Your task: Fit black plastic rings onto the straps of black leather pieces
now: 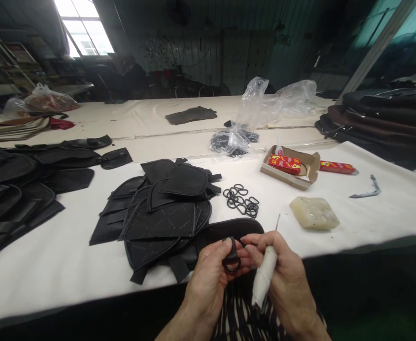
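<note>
My left hand pinches a short black strap between thumb and fingers, and a black D-ring hangs in the strap's loop. Across my right palm lies an awl, its handle wrapped in white and its thin metal tip pointing up and away. The thumb and index finger of my right hand are pressed together close to the strap; what they pinch is too small to make out. A black leather panel lies under and behind my fingers, partly hidden. Several loose D-rings sit just beyond it.
Stacked black leather pieces lie left of my hands, with more pieces farther left. To the right are a yellowish block, a cardboard box with red packets, and small snips. Plastic bags lie behind.
</note>
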A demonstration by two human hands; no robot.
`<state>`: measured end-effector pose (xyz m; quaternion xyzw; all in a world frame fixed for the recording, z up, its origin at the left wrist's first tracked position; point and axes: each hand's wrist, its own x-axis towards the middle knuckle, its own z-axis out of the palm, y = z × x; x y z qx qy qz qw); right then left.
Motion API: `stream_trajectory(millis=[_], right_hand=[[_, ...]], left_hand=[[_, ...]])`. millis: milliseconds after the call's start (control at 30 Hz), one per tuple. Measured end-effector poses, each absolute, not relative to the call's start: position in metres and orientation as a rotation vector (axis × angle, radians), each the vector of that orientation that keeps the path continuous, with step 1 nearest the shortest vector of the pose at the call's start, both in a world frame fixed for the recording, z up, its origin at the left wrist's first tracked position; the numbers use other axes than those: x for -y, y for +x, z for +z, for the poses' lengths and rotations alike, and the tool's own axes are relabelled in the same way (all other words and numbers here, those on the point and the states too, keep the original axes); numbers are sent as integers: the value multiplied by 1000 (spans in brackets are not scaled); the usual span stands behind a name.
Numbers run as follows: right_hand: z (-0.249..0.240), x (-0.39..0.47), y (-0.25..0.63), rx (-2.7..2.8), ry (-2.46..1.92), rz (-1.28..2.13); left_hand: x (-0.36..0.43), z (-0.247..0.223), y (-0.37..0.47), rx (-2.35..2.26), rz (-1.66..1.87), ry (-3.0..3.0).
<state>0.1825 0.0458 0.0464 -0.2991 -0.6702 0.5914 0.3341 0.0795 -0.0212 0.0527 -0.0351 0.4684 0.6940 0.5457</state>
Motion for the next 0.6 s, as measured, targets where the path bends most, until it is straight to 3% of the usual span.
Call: stream_trajectory(millis=[300, 433, 600], right_hand=[[35, -44, 182, 2099, -455, 952], [42, -45, 191, 2060, -455, 1043], [55, -55, 224, 1991, -619, 1392]], left_hand=[[22, 51, 84, -1094, 1721, -78], [22, 52, 84, -1127, 1715, -81], [22, 55, 85, -1238, 1634, -26]])
